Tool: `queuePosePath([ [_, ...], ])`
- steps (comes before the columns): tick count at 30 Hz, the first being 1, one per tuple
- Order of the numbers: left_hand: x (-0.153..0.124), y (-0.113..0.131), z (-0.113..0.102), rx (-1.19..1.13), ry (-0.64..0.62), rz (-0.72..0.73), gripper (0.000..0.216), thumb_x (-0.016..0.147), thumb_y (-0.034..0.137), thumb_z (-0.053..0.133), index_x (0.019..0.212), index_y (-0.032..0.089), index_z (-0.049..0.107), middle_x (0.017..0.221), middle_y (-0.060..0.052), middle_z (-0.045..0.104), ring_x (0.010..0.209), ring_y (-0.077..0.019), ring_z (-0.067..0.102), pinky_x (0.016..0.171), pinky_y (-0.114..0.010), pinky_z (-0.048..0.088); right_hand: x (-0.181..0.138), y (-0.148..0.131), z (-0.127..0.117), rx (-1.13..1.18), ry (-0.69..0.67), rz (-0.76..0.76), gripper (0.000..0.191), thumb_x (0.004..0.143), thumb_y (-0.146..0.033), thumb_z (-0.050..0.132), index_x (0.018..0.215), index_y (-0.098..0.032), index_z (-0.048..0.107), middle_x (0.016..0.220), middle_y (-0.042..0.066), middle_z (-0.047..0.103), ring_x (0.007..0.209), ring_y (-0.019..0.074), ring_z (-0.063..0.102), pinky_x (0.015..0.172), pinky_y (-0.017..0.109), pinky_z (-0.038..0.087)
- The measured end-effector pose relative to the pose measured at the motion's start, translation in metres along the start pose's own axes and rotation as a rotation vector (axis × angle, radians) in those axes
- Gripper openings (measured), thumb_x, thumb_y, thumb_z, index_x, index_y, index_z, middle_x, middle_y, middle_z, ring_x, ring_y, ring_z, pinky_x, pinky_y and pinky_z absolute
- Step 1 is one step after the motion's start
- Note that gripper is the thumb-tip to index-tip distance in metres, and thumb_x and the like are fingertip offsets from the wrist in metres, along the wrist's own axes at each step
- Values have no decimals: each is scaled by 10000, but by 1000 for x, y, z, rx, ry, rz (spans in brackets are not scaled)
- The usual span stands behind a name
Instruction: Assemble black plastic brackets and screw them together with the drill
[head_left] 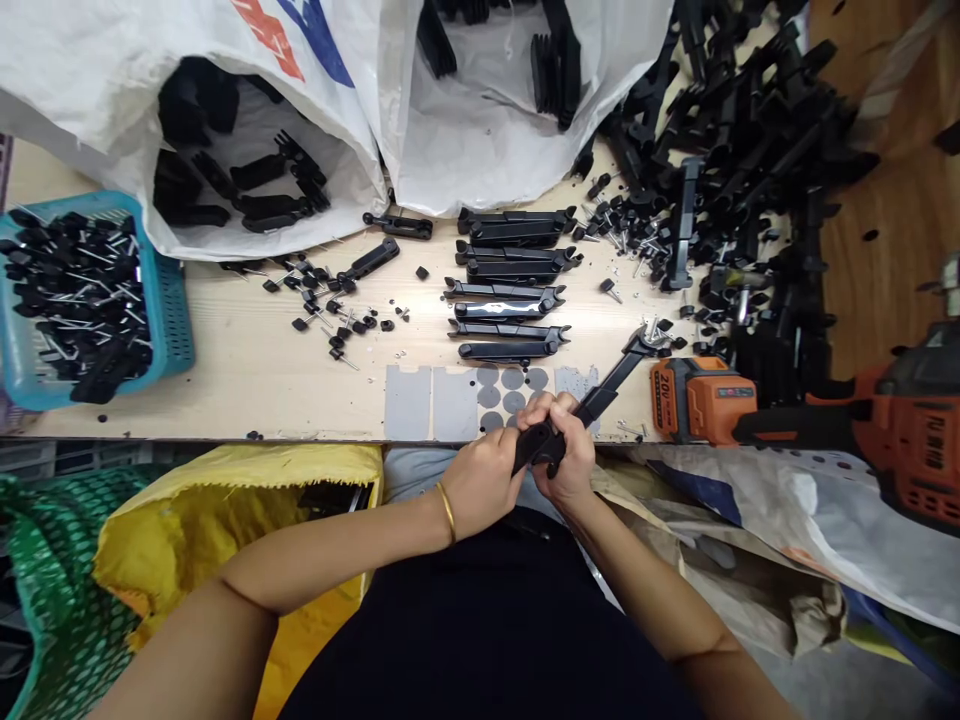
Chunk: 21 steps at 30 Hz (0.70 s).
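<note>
My left hand point(486, 480) and my right hand point(568, 455) meet at the table's front edge, both closed on one black jointed plastic arm point(611, 388). The arm slants up to the right, its forked end over some small screws. My left fingers wrap its lower end, while my right hand grips around the joint; the fingers hide part of it. Just beyond my hands lie grey adhesive sheets point(409, 402) and round grey pads point(512, 380). Farther back, several similar black arms point(514, 265) are laid in a stacked row.
At left stands a blue basket point(176, 315) of black-headed screws. White sacks point(465, 175) with black parts lie open at the back. An orange cordless drill point(705, 400) rests at right, below a heap of black parts point(742, 130). Loose knob screws point(341, 320) are scattered about.
</note>
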<state>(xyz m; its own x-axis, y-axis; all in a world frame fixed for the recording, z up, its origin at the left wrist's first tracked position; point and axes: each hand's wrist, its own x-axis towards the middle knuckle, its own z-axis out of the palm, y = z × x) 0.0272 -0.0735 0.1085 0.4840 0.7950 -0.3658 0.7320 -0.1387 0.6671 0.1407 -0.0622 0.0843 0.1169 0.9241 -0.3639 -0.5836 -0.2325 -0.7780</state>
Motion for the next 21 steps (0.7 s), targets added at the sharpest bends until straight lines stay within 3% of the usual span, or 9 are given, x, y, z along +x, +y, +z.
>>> queuePosePath([
  [9,7,-5,-8,60,-144,-26,190,903,188,486,1060,86,517,1004,-149,638,910,-253,661,800,-360,542,2,10,1,6,83,-9,251,788,-318,596,596,-203,481,619,-29,522,611,116,515,605,266,447],
  [12,24,-16,-16,109,-200,22,227,915,230,506,1113,121,530,1042,-120,649,914,-241,664,791,-350,541,4,9,-16,-146,161,21,267,789,-426,630,670,-219,508,673,-31,586,628,124,550,627,273,479],
  [14,38,-27,-23,209,-204,52,233,894,202,548,1120,149,548,1059,-108,650,949,-245,655,793,-352,537,4,0,-39,-369,74,157,333,762,-526,651,711,-221,530,667,-21,616,605,137,569,595,282,487],
  [17,54,-44,-28,377,-130,108,228,824,67,589,1037,149,593,1035,-123,639,1022,-270,614,788,-357,526,4,-27,-73,-755,-259,404,393,764,-572,642,686,-203,533,614,6,634,544,152,583,526,286,465],
  [19,58,-51,-26,430,-53,177,231,809,18,573,1003,140,605,1027,-135,626,1056,-280,581,818,-373,510,5,-46,-86,-1023,-355,336,368,812,-529,612,676,-196,537,610,11,631,533,145,568,520,275,443],
  [21,58,-56,-20,442,7,237,249,822,22,555,1038,137,601,1046,-135,616,1060,-275,562,859,-389,486,7,-58,-86,-1255,-346,107,294,842,-459,601,715,-197,561,637,12,625,568,148,558,554,280,443],
])
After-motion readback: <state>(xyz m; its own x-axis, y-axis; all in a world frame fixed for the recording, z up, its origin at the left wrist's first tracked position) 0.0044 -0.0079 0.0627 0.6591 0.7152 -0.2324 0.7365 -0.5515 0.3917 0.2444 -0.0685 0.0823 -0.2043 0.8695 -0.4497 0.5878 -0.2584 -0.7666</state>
